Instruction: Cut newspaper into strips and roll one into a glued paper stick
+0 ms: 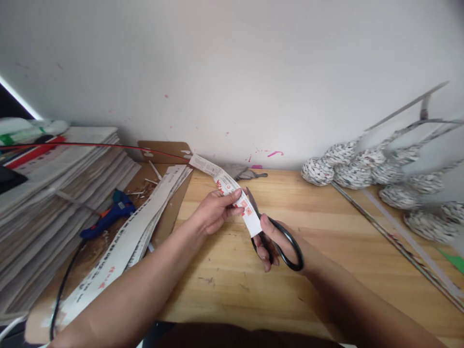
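A printed paper strip (225,183) slants across the middle of the view, its far end bent over near the wall. My left hand (220,209) pinches it between thumb and fingers close to its near end. In my right hand (277,241) are black-handled scissors (295,251), thumb and fingers at the handle loops. Their blades point up and away, beside the strip's right edge. Whether the blades touch the paper I cannot tell. The near end of the strip lies by my right thumb.
To the left are stacked newspapers (65,203), a blue glue gun (108,215) and long paper strips (126,237) on cardboard. Several woven paper bulbs (357,169) with stems stand at the right, near a long thin rod (384,232). A grey cloth-like item (237,171) lies against the wall.
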### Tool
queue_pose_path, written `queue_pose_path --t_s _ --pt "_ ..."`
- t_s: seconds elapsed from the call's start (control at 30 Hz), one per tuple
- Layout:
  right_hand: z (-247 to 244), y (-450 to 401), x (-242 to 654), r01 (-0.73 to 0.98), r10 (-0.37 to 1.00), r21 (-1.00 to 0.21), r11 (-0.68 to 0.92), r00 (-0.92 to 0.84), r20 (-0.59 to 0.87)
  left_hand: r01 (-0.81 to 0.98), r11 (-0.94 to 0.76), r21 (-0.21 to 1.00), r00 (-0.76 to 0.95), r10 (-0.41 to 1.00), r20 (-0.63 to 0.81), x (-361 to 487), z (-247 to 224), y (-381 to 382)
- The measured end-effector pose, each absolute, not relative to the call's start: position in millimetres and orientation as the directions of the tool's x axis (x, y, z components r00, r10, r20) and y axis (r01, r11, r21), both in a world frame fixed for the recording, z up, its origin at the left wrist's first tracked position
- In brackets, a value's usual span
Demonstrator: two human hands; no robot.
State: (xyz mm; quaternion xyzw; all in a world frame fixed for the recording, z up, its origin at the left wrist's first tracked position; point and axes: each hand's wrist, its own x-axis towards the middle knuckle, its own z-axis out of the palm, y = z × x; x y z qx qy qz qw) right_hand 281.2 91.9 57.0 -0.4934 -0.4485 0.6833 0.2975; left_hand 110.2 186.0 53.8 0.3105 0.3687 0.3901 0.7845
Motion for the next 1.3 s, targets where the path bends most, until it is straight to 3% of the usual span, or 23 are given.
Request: queue_pose_path --t_s 0.7,1.0,1.3 --pt "68 90 278 0.151 0.889 -0.920 -0.361 -0.244 -0.389 -0.377 0.445 0.812 0.391 0.871 -0.296 102 62 189" --pt "63 91 284 0.134 0.877 -0.943 -0.303 -0.347 -0.332 -0.269 0.497 0.825 0.463 0.818 -0.342 107 59 184" --pt "64 92 283 0.112 0.875 -0.936 -0.334 -0.334 -0.352 -0.322 0.456 0.830 0.477 0.835 -0.274 105 52 188"
